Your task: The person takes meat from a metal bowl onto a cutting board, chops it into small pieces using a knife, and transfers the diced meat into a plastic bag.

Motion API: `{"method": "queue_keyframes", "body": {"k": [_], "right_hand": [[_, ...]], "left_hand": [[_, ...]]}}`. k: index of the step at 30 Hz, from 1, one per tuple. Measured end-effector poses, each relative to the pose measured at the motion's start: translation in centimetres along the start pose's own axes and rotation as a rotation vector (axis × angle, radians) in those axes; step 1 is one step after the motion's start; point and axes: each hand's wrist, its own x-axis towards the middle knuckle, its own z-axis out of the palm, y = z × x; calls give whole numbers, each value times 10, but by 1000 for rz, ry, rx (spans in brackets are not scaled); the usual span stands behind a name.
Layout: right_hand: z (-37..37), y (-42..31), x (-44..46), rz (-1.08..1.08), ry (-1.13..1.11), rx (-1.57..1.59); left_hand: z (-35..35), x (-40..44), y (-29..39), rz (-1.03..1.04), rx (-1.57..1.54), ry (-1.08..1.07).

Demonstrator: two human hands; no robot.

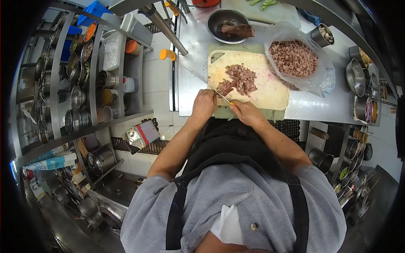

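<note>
My right hand (249,113) is closed around the yellow handle of a knife (219,93), whose blade slants up and left across the near left corner of the cutting board (270,95). My left hand (205,103) is beside the blade at that corner, its fingers curled in; whatever they hold, if anything, is hidden. Diced pinkish-brown meat (242,80) lies on the board just beyond the blade. To the right, a clear plastic bag (322,82) stands open, full of similar diced meat (294,58), and overlaps the board's edge.
Behind the board a metal bowl (215,21) holds a larger piece of meat (238,30). A metal container (322,35) of pale pieces stands at the back right. Metal bowls (356,78) line the counter's right end. A shelf rack (95,76) with pans stands left.
</note>
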Motion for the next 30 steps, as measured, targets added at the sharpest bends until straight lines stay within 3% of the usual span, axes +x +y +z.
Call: {"method": "queue_keyframes", "body": {"k": [12, 14, 16, 21, 25, 27, 29, 30], "right_hand": [[-2, 28, -21, -52, 52, -67], [-11, 25, -28, 37, 90, -60], [-30, 12, -37, 80, 104, -48], [-55, 8, -67, 216, 191, -64], [-47, 33, -107, 312, 385, -103], [-48, 28, -122, 425, 394, -149], [-37, 47, -133, 435, 428, -176], [-35, 46, -138, 436, 447, -187]], "left_hand": [[4, 8, 4, 42, 45, 36], [4, 13, 2, 28, 44, 8], [0, 21, 8, 57, 35, 177], [19, 50, -19, 104, 58, 171], [28, 62, -14, 173, 66, 22], [20, 57, 11, 98, -132, -48], [31, 48, 17, 239, -169, 63], [36, 44, 12, 326, -158, 4]]}}
